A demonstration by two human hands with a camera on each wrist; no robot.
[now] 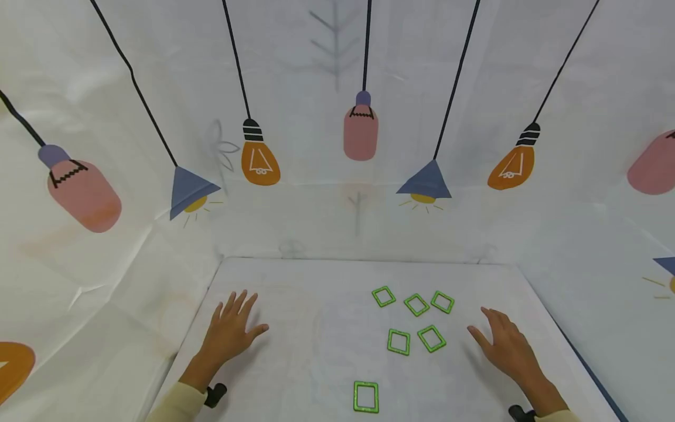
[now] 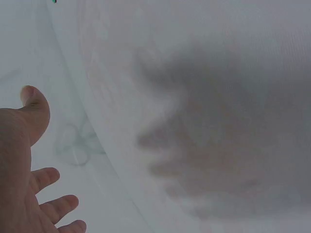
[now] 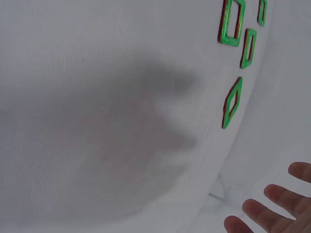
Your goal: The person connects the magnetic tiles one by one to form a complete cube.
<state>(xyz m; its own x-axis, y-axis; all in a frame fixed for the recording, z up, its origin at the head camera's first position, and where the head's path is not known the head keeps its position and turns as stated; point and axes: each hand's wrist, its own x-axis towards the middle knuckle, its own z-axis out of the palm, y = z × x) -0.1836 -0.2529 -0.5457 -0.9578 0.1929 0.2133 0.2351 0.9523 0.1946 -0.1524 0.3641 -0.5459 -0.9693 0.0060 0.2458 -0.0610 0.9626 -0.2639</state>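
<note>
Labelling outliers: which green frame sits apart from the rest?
The green frame lowest in the head view; it lies alone, while the other five frames are grouped farther up the white table.

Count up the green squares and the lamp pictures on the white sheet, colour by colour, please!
Green hollow squarish frames: 6
Printed pink lamps with purple tops: 3
Printed orange light bulbs: 3
Printed blue cone-shaped lamps: 3
Total: 15, counting the printed ones cut off at the picture's edges.
</note>
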